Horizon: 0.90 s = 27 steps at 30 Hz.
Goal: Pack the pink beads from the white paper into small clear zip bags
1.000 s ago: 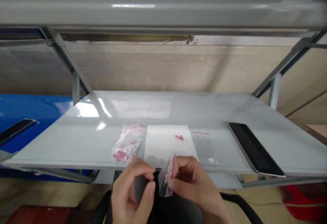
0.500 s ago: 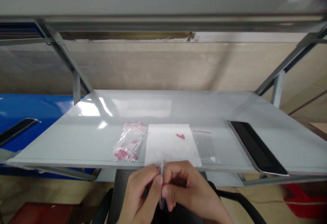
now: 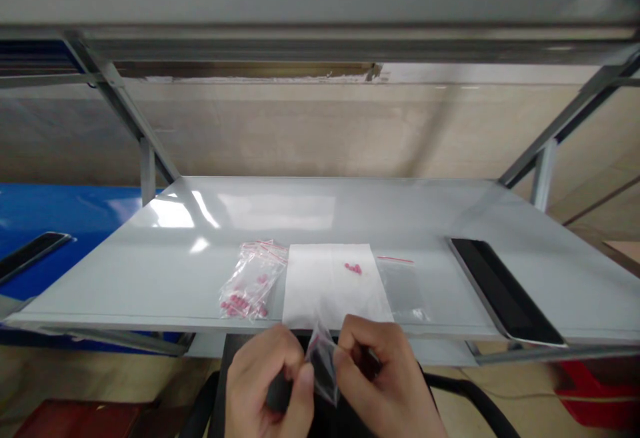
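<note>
A small clear plastic zip bag is pinched between the fingertips of the left hand and the right hand, just below the front edge of a pale grey metal shelf. On that shelf lie a white paper sheet holding small pink beads, a clear bag of pink beads and a flat clear bag.

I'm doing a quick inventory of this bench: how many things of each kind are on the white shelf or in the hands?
Zip bags: 3 (a bead bag, a clear bag, a held bag pinched by the left hand and right hand)
White sheet: 1
Pink bead pile: 1
Black panel: 1
Total: 6
</note>
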Each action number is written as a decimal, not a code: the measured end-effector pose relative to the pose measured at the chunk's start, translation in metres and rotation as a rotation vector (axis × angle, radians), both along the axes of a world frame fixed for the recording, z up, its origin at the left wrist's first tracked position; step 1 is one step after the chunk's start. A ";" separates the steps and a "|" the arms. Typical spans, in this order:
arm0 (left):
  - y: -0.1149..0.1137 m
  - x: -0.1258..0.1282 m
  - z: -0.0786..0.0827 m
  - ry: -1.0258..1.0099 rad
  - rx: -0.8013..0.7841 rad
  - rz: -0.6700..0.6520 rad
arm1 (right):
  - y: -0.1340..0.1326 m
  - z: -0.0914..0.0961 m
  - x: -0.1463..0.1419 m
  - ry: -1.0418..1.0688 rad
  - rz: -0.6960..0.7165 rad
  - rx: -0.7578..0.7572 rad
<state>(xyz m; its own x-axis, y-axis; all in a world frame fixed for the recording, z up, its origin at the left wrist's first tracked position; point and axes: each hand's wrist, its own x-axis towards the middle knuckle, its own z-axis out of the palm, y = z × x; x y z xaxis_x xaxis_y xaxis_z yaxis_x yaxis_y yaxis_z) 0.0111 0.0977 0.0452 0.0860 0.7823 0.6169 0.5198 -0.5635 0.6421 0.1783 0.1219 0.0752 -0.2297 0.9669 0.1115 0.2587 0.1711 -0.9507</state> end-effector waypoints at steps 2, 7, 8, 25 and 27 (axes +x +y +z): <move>0.002 0.001 -0.001 0.000 0.072 0.009 | -0.001 -0.001 -0.001 -0.004 0.018 0.006; 0.004 0.006 -0.011 0.210 0.058 0.025 | -0.005 -0.014 0.000 0.027 0.004 0.048; 0.004 0.008 -0.012 0.214 0.060 0.030 | -0.005 -0.015 0.001 0.032 -0.002 0.043; 0.014 0.016 -0.011 0.015 -0.001 0.039 | 0.002 -0.023 0.010 -0.038 -0.067 0.046; 0.014 0.016 -0.010 -0.019 -0.033 0.061 | 0.002 -0.019 0.010 -0.033 -0.086 0.070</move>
<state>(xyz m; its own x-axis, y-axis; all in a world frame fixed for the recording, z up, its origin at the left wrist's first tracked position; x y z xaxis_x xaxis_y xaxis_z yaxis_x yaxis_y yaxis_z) 0.0276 0.1117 0.0348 0.0258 0.8054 0.5921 0.5401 -0.5097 0.6697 0.1885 0.1243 0.0565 -0.1513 0.9733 0.1729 0.3060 0.2124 -0.9280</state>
